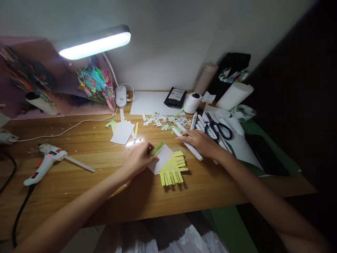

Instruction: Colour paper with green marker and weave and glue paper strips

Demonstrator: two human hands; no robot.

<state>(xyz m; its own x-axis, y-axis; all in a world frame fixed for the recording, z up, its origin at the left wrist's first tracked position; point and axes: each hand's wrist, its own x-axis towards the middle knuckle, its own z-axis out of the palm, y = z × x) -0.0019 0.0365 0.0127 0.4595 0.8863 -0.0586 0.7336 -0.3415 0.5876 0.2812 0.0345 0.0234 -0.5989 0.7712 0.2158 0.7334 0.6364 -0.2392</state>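
Note:
My left hand (142, 157) pinches a small white sheet of paper (163, 157) that has a green strip coloured along its upper edge. Partly under that sheet is a yellow-green paper piece (172, 168) whose sides are cut into fringe-like strips. My right hand (200, 141) is closed over a white marker (194, 151), which slants across the table beside the fringed paper. Another white marker (181, 126) lies just behind the fingers. Close to the right wrist rest black-handled scissors (219, 129) and several more markers (194, 120).
A white glue gun (50, 160) with a glue stick lies at left. Paper scraps (164, 120), a thread spool (193, 102) and a black packet (176, 97) are at the back. Loose white cards (123, 133) sit left of centre under a lit lamp (96, 44). A dark phone-like slab (265, 154) lies right.

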